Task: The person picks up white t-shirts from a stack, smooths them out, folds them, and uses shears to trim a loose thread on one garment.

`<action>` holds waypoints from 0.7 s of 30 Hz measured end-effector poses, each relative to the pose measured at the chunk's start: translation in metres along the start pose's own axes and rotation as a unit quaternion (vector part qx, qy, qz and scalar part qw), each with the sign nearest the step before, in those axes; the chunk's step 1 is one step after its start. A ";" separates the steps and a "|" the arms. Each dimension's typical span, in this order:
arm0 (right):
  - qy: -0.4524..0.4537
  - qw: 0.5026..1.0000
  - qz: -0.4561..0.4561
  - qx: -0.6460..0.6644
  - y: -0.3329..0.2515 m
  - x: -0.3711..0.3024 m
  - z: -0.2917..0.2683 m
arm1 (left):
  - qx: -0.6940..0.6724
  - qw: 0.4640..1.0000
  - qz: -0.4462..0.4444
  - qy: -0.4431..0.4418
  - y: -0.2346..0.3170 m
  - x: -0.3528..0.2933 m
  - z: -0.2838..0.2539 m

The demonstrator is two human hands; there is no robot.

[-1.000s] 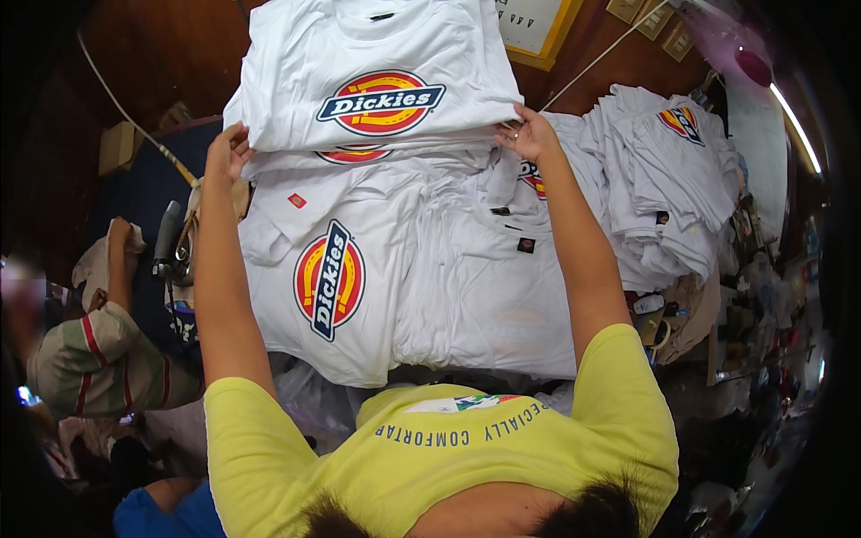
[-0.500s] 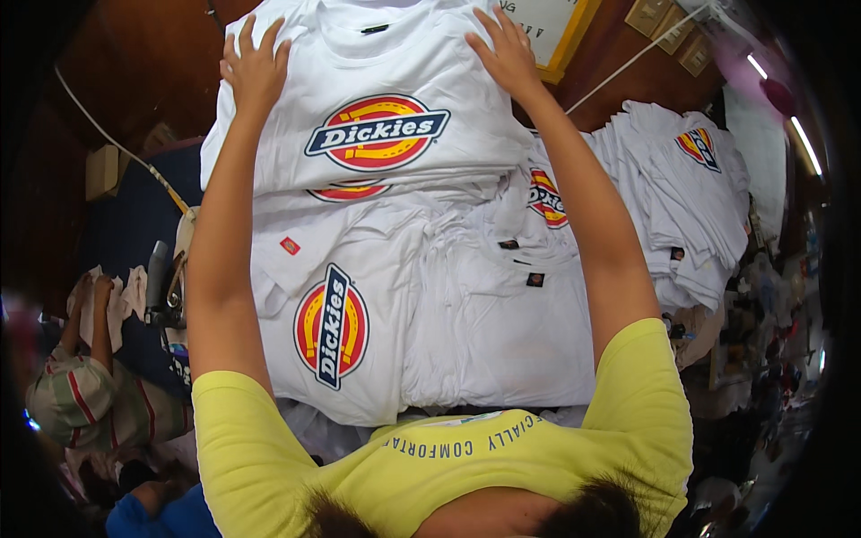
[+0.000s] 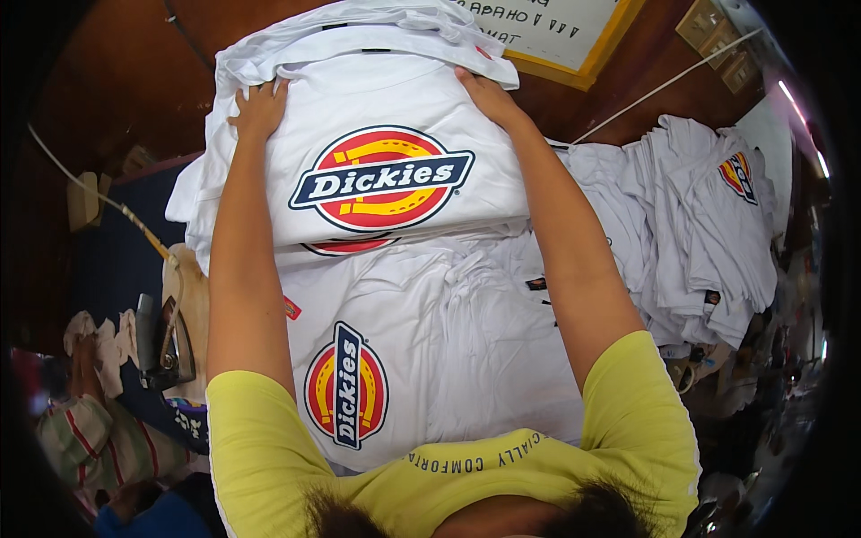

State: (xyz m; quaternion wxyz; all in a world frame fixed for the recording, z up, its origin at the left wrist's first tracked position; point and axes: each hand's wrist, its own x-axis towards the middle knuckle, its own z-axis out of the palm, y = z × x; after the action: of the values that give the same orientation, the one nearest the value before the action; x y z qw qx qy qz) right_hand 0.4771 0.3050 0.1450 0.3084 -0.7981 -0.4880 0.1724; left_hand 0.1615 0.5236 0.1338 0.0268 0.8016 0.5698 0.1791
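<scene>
A white T-shirt [image 3: 377, 103] with a large red, yellow and navy chest print lies face up across a pile of similar shirts. At its left shoulder my left hand [image 3: 260, 111] is closed on the fabric, fingertips partly lost in the folds. My right hand [image 3: 489, 97] grips the opposite shoulder, most of its fingers hidden behind the cloth. Both arms reach far forward. Beyond the collar, more white shirts [image 3: 345, 29] are bunched. Nearer my body lies another printed white shirt [image 3: 296, 412], its print turned sideways, beside stacked plain white shirts [image 3: 502, 368].
A heap of folded white shirts [image 3: 695, 206] stands on the right. To the left are a clothes iron [image 3: 170, 345] with a hanging cord [image 3: 108, 202] and a dark blue surface [image 3: 99, 269]. Another person's striped sleeve [image 3: 99, 430] shows lower left. A yellow-framed board [image 3: 574, 54] is at the back.
My hands have gone from spread flat on the shirt to gripping its shoulders. More bunched shirts now show beyond the collar. The whole view has shifted, with the shirts lower in the picture.
</scene>
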 end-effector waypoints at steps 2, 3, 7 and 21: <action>0.032 0.999 -0.012 -0.016 0.005 0.004 0.000 | 0.001 1.000 0.006 0.010 0.006 0.002 -0.002; 0.047 0.998 -0.019 -0.023 0.007 0.005 -0.001 | 0.007 1.000 0.011 0.016 0.010 0.001 0.002; 0.057 0.987 0.037 -0.146 -0.037 -0.018 -0.018 | 0.135 0.991 -0.012 -0.004 0.024 -0.011 -0.035; 0.316 0.938 -0.058 -0.132 0.135 -0.388 0.005 | -0.254 0.924 0.272 0.085 0.071 -0.298 -0.037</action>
State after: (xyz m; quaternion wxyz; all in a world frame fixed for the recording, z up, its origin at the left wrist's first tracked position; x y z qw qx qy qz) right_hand 0.3851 -0.0814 0.0420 0.3481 -0.8153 -0.4292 -0.1731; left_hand 0.1288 0.2172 0.1098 0.1313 0.8739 0.2649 0.3859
